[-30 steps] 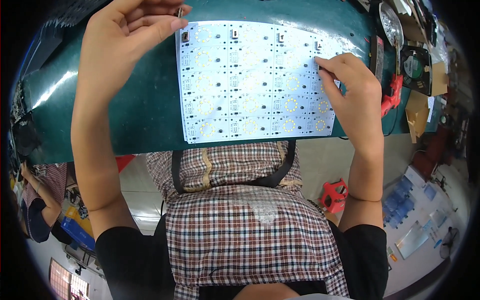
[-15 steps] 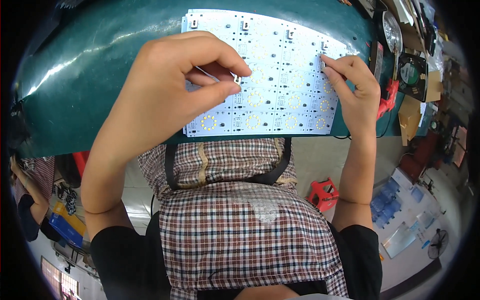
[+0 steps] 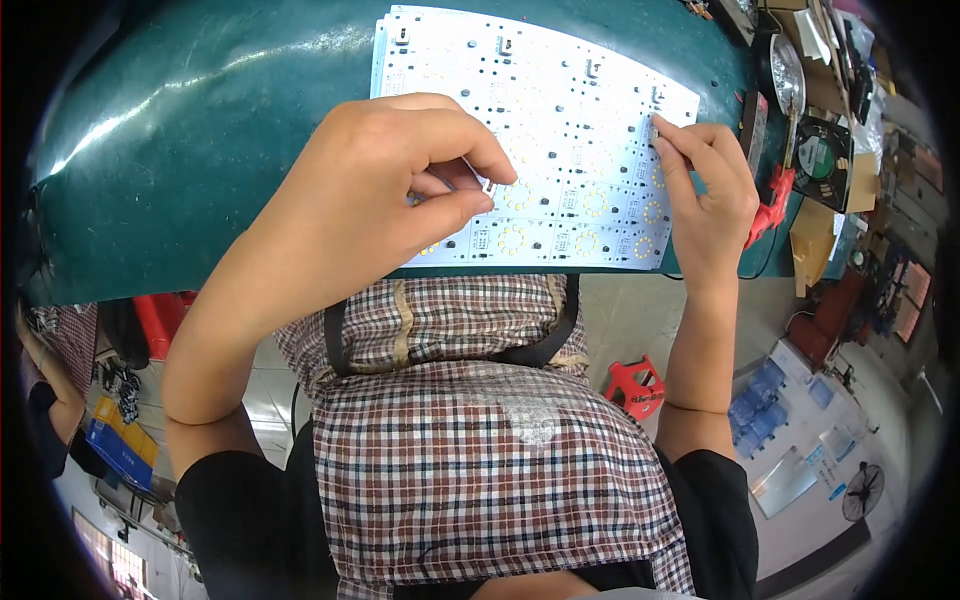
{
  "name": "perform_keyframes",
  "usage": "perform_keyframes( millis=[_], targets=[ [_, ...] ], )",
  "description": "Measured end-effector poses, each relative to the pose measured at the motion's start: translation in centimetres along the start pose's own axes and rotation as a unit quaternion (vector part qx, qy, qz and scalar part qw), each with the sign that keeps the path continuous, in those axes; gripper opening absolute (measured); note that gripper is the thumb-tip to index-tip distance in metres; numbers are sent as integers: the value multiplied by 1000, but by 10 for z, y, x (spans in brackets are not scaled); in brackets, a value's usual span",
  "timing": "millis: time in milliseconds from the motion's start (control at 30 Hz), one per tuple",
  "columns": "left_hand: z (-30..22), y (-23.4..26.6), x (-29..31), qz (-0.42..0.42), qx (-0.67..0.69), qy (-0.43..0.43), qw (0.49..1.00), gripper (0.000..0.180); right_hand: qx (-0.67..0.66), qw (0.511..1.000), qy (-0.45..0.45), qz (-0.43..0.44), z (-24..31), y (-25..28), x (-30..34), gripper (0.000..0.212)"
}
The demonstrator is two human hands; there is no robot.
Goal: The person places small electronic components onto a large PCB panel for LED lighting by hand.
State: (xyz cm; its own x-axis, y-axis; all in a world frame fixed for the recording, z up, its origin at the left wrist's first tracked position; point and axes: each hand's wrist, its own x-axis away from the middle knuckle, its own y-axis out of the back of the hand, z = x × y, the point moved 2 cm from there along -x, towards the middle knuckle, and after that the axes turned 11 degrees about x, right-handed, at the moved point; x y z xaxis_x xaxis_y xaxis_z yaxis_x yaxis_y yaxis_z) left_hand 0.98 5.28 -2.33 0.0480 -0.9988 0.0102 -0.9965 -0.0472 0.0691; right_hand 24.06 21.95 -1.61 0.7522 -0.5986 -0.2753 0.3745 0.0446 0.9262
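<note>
A white panel of circuit boards (image 3: 540, 95) lies on the green table, marked off in rows of cells with rings of small yellowish LEDs and dark parts. Small black-and-white switches (image 3: 506, 46) sit along its far row. Over the panel's left-middle part, my left hand (image 3: 400, 190) pinches a tiny white piece that looks like such a switch (image 3: 489, 187) between thumb and index finger. At the panel's right edge, just nearer than the far row, my right hand (image 3: 708, 185) has thumb and index fingertips close together; whatever is between them is too small to make out.
Right of the panel are a red-handled tool (image 3: 771, 208), a metal pan (image 3: 786, 75), a black fan-like part (image 3: 822, 155) and cardboard pieces (image 3: 815, 240). A red stool (image 3: 636, 387) stands on the floor. Another person's arm (image 3: 58, 375) shows at the far left.
My left hand has come down and slightly right, closer to the panel's near side, still pinching the small white piece. My right hand has shifted only slightly. The view has moved a little.
</note>
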Motion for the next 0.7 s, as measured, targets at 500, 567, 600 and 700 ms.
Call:
perform_keyframes(
  millis=[500, 567, 600, 700],
  targets=[
    [4, -1, -1, 4, -5, 9, 1000, 19, 43, 999, 26, -20, 4, 2, -1, 16],
    [5, 0, 0, 2, 0, 14, 1000, 19, 71, 996, 47, -26, 5, 1, -1, 15],
    [6, 0, 0, 2, 0, 13, 1000, 19, 99, 992, 69, -32, 6, 1, -1, 15],
    [6, 0, -1, 3, -2, 13, 1000, 19, 83, 995, 60, 2, 6, 5, -6, 14]
  ],
)
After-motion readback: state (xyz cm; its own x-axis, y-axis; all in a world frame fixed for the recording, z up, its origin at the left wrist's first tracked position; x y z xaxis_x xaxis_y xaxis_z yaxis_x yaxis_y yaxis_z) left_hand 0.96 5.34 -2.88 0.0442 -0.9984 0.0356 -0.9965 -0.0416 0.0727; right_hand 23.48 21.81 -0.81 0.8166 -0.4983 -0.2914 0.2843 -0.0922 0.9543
